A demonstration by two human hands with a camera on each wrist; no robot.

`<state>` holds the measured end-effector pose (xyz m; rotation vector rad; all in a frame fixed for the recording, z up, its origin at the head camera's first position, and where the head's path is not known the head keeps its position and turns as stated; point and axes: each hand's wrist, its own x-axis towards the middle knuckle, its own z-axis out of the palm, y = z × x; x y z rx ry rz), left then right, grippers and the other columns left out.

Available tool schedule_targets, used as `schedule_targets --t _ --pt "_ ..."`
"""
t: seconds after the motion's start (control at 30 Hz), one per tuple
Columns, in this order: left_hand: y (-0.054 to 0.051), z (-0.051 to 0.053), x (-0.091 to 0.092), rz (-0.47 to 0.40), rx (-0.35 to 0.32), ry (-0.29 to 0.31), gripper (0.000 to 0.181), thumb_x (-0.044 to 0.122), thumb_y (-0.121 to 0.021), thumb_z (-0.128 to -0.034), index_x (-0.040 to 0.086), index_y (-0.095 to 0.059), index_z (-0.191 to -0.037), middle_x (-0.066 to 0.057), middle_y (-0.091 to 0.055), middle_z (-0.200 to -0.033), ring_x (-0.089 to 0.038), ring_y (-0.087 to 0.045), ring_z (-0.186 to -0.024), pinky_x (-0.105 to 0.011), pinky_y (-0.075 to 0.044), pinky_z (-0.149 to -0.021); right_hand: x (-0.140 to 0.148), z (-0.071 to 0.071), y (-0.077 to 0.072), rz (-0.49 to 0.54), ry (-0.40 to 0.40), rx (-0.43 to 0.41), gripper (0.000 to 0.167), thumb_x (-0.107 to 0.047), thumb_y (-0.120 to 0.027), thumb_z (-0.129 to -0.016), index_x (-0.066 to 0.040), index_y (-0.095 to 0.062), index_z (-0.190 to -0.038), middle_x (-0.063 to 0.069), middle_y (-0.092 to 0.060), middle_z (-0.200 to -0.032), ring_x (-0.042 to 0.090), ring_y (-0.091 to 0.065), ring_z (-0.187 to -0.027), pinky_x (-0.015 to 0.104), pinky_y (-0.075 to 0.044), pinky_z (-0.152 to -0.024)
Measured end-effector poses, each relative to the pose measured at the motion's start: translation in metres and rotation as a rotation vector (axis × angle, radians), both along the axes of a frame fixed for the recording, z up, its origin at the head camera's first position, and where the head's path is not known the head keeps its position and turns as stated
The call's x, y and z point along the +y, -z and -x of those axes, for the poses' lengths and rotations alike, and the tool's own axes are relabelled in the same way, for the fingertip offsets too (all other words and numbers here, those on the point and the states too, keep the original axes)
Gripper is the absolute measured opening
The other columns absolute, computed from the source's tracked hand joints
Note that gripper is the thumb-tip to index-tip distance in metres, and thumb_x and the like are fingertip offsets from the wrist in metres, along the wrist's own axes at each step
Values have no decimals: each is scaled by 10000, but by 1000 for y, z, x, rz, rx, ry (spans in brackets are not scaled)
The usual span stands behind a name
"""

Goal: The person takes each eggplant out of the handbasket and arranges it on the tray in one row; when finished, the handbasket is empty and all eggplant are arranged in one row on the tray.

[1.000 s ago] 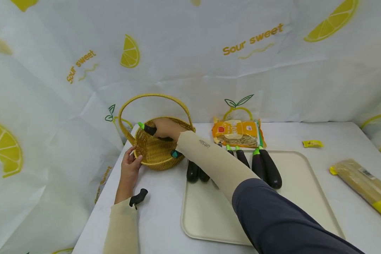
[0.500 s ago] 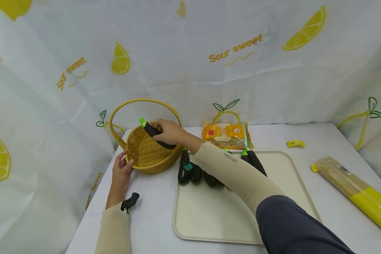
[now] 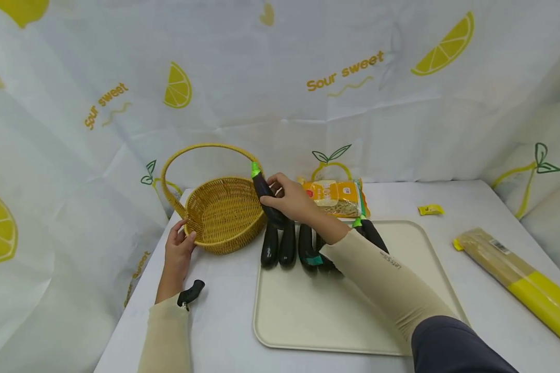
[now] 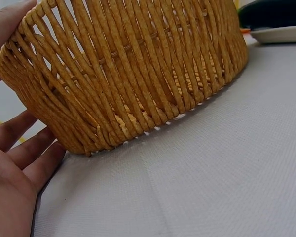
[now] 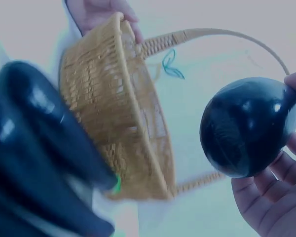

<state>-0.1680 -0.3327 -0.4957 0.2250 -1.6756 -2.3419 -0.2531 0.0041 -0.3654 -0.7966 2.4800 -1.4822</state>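
Observation:
My right hand (image 3: 291, 199) grips a dark eggplant (image 3: 266, 194) with a bright green stem. It holds the eggplant tilted, stem up, beside the right rim of a yellow wicker basket (image 3: 228, 243), above the tray's back left corner. In the right wrist view the rounded end of this eggplant (image 5: 246, 126) faces the camera. My left hand (image 3: 179, 254) holds the basket's left rim, and in the left wrist view its fingers (image 4: 37, 153) lie along the outer weave. Several more eggplants (image 3: 269, 246) lie on the beige tray (image 3: 326, 321), some partly hidden by my right arm.
An orange-and-clear food packet (image 3: 338, 197) lies behind the tray. To the right are a small yellow packet (image 3: 431, 209) and a long brown-and-yellow package (image 3: 513, 269). The basket's tall handle (image 3: 205, 146) arches over it, and a printed white sheet (image 3: 270, 93) hangs behind.
My right hand has carried the eggplant from over the basket's inside to the right, past its rim, and the stem now points more upward. My left hand stays at the basket's rim.

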Motion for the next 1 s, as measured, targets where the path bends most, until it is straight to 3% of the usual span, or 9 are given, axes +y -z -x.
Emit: schedule_targets --t 0.27,0.63,1.0 --pt "1 -1 -1 7 -23 -12 534 4 -576 -963 106 -355 -1439 -203 -338 -1488 -268 -437 -1255 -237 -459 -898 62 -6 15 -56 122 -1 491 -409 -669 -902 -137 -500 -1274 84 -573 -1134 250 -559 -971 423 -489 -825" --pt "-2 -3 2 -3 -44 -24 539 -2 -594 -951 127 -386 -1432 -163 -384 -1454 -250 -469 -1228 -236 -473 -893 147 -15 29 -98 285 -46 587 -458 -629 -920 -61 -454 -1315 166 -544 -1162 303 -557 -970 409 -530 -729" --pt "-4 -2 2 10 -35 -9 544 38 -615 -949 132 -374 -1428 -162 -364 -1470 -213 -469 -1218 -228 -462 -897 199 -31 39 -153 398 -26 595 -454 -591 -946 -34 -431 -1336 171 -557 -1157 298 -563 -943 363 -521 -703"
